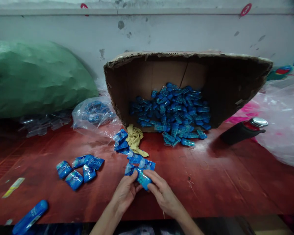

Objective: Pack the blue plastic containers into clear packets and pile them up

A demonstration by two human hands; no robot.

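Note:
Near the table's front edge, both hands hold a small clear container of blue beads (144,180). My left hand (128,187) grips its left end between thumb and fingers. At its right end, my right hand (160,189) closes on it with thumb and fingertips. Just beyond lie blue printed packets (147,164), one partly behind the left thumb. More packets (120,140) sit by a crumpled yellow cloth (135,138). To the left, several blue packets (74,179) form a loose group.
A cardboard box (129,76) lies on its side, similar containers (176,107) spilling from it. A dark bottle (240,132) and pink-filled plastic bags (279,130) stand right. A green sack (39,81), clear bag (93,112), yellow cutter (13,187) and blue elongated object (31,217) lie left.

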